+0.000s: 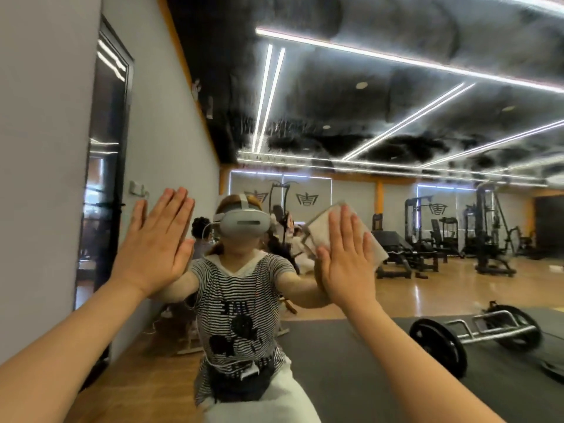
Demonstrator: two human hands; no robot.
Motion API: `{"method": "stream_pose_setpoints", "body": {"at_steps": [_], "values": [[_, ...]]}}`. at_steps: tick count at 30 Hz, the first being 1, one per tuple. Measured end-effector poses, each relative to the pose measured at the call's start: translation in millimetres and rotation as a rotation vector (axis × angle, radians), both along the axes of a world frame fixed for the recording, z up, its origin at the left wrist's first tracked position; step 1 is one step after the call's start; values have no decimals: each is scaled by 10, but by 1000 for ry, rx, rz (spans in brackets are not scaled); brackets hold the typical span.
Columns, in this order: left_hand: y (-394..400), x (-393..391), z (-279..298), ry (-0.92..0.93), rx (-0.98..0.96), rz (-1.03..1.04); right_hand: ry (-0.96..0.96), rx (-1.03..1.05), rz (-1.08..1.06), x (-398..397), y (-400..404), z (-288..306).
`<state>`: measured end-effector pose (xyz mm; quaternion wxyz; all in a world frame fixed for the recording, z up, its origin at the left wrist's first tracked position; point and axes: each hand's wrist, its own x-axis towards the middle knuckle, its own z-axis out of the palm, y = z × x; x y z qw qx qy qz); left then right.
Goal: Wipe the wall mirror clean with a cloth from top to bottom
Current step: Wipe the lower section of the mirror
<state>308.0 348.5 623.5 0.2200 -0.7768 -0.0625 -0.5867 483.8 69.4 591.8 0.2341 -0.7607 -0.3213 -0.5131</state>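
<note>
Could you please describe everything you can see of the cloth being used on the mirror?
The cloth is a pale, off-white square that looks like soft fabric with a fine woven texture, apparently folded flat. It lies tilted against the mirror, one corner pointing up. The right hand presses it to the glass with straight, spread fingers, covering its middle; the cloth shows above and to both sides of the hand. The left hand does not touch it.
</note>
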Motion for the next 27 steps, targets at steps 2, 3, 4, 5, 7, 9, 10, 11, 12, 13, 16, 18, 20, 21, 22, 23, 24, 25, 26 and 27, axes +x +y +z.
{"method": "stream_pose_setpoints", "body": {"at_steps": [2,3,4,5,7,9,10,11,12,13,16,18,20,21,22,23,24,25,26,27], "values": [[-1,-3,1,5,2,-8,62,47,-38,44,-110,-14],[-1,-4,2,7,2,-9,60,60,-54,41,-127,-10],[-3,-4,3,6,2,-11,50,66,-72,28,-128,-1],[-8,-1,2,3,2,-15,42,65,-93,9,-121,12],[-9,5,3,-8,11,-26,32,56,-126,-31,-112,38],[-10,7,7,-11,21,-30,27,37,-133,-64,-148,65],[-7,5,11,-11,22,-29,31,13,-131,-76,-175,81],[-4,2,15,-9,25,-28,44,-24,-125,-86,-206,96],[-1,1,13,-6,29,-28,59,-66,-120,-98,-241,106],[5,2,11,-3,32,-29,69,-107,-120,-114,-284,120],[13,9,22,-10,30,-37,71,-240,-136,-134,-453,192],[14,7,17,-8,30,-34,64,-330,-168,-132,-548,224],[2,-2,11,18,13,-12,-5,-374,-238,-92,-579,250],[-9,-15,14,31,4,2,-65,-381,-277,-60,-582,258],[-31,-31,14,32,-6,14,-130,-383,-309,-15,-574,259],[-64,-44,17,24,-13,24,-188,-382,-314,34,-567,259],[-118,-48,22,10,-24,30,-233,-382,-286,94,-556,259],[-198,-47,19,-12,-45,32,-275,-384,-239,159,-547,250],[-311,-27,19,-42,-68,28,-312,-379,-191,227,-532,232],[-452,22,23,-75,-80,19,-341,-364,-154,284,-513,216]]}}
